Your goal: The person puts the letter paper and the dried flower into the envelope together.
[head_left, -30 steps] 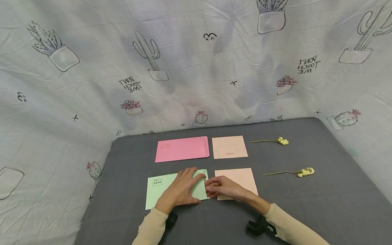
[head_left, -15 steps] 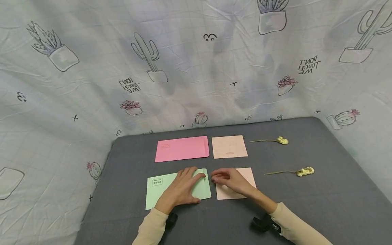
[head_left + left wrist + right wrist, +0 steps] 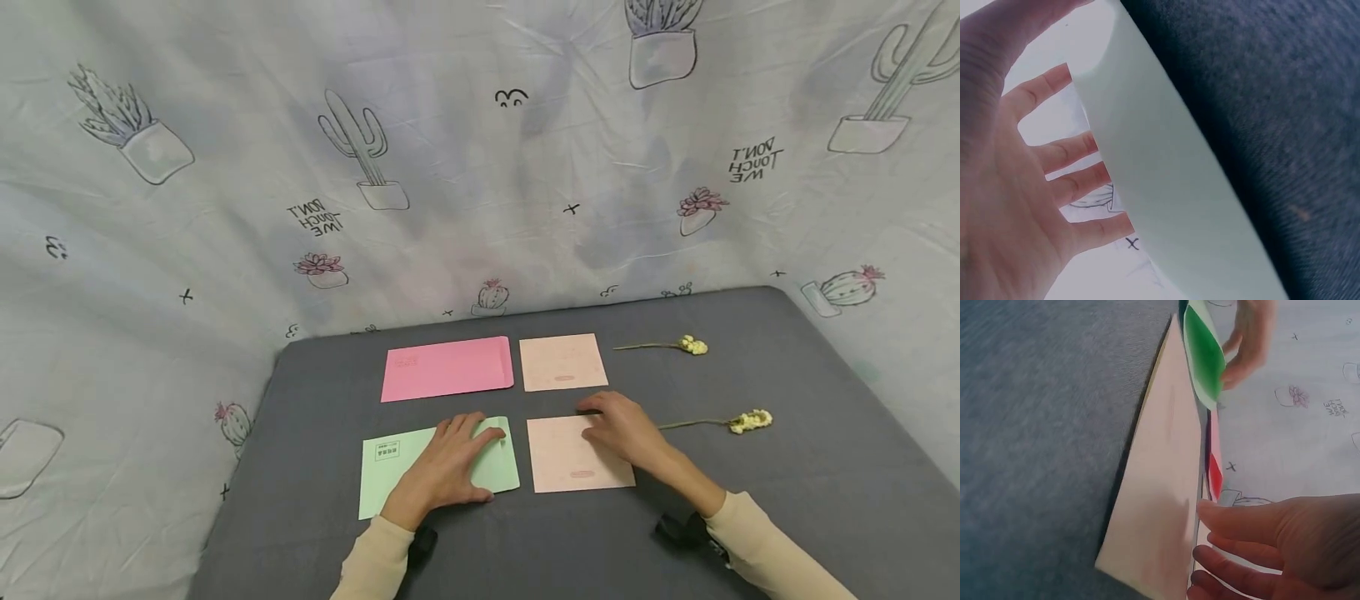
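A pale green envelope [image 3: 390,479] lies at the near left, its mouth bulging apart in the right wrist view. My left hand [image 3: 444,467] rests on it with fingers spread; in the left wrist view they reach the envelope's far edge. Right of it lies a peach card [image 3: 557,450]. Over the card's far right corner is my right hand [image 3: 626,429], fingers loosely bent. In the right wrist view, the right thumb and fingers [image 3: 1241,575] are at the card's far edge; whether they touch it I cannot tell.
Behind, a pink envelope [image 3: 446,371] and a second peach card [image 3: 562,364] lie side by side. To the right are two dried yellow flower stems, one far [image 3: 692,345] and one near [image 3: 750,422]. A grey cloth covers the table [image 3: 787,517], and a printed sheet [image 3: 450,150] hangs behind.
My right hand has left the green envelope's mouth and moved right across the near peach card to its far right corner. My left hand has stayed on the envelope.
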{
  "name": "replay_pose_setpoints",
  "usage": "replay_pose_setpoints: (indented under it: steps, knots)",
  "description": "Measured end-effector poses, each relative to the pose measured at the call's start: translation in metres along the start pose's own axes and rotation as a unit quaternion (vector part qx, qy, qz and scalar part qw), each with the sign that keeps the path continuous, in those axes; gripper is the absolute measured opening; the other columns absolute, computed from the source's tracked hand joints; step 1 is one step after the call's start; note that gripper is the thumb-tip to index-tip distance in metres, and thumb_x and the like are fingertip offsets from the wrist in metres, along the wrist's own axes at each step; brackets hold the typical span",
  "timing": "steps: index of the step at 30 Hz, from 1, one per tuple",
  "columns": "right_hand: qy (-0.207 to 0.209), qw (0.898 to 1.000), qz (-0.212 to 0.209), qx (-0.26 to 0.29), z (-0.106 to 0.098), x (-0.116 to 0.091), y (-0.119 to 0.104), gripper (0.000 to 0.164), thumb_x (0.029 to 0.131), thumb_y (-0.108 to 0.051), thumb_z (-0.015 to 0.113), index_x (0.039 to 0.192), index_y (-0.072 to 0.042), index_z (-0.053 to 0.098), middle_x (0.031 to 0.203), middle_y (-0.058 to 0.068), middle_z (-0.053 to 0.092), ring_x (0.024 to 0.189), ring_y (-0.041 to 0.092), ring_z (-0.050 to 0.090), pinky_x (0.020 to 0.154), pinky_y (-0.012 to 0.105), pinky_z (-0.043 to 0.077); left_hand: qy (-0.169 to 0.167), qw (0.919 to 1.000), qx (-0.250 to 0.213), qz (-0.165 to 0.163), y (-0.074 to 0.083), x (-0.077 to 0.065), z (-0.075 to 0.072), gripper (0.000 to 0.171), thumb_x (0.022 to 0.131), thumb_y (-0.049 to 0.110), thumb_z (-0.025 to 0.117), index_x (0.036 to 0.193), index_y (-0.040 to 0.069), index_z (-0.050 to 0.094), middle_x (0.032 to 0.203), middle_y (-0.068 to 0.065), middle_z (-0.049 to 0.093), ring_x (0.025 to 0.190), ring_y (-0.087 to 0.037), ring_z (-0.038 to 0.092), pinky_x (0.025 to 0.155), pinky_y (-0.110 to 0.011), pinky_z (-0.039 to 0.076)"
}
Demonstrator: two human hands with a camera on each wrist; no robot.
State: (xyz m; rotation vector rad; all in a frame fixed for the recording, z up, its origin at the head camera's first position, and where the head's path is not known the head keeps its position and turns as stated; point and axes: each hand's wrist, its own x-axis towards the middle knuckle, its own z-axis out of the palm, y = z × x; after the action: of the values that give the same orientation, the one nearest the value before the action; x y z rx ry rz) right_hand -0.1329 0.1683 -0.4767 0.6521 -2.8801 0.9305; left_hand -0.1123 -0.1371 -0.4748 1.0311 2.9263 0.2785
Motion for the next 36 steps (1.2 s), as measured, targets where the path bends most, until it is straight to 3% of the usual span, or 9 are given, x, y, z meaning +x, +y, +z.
replay_pose_setpoints:
  steps: [11, 23, 36]
  knots:
    - [-0.019, 0.999, 0.040, -0.033, -0.010, -0.006, 0.010, 0.036, 0.074, -0.001, 0.081, 0.108, 0.004, 0.070, 0.107, 0.018, 0.066, 0.101, 0.039, 0.060, 0.083, 0.053, 0.050, 0.000, 1.0000, 0.000, -0.002, 0.002, -0.001, 0.001, 0.084, 0.063, 0.049, 0.088, 0.135, 0.025, 0.052, 0.137, -0.010, 0.048, 0.126, -0.028, 0.046, 0.104, -0.050, 0.038]
    - [-0.023, 0.995, 0.097, -0.001, -0.014, -0.008, 0.015, 0.035, 0.073, -0.009, 0.084, 0.103, 0.004, 0.070, 0.093, 0.012, 0.064, 0.084, 0.028, 0.062, 0.071, 0.045, 0.051, -0.001, 1.0000, -0.005, -0.002, 0.001, 0.000, 0.000, 0.084, 0.064, 0.049, 0.088, 0.135, 0.026, 0.052, 0.138, -0.011, 0.048, 0.127, -0.028, 0.045, 0.105, -0.050, 0.037]
    - [-0.013, 0.994, 0.106, 0.009, -0.016, -0.007, 0.019, 0.026, 0.070, -0.007, 0.086, 0.089, -0.001, 0.070, 0.078, 0.004, 0.060, 0.070, 0.016, 0.053, 0.062, 0.034, 0.044, -0.002, 1.0000, -0.008, 0.002, 0.000, 0.001, 0.000, 0.084, 0.063, 0.048, 0.089, 0.135, 0.025, 0.052, 0.138, -0.011, 0.048, 0.127, -0.028, 0.045, 0.105, -0.050, 0.037]
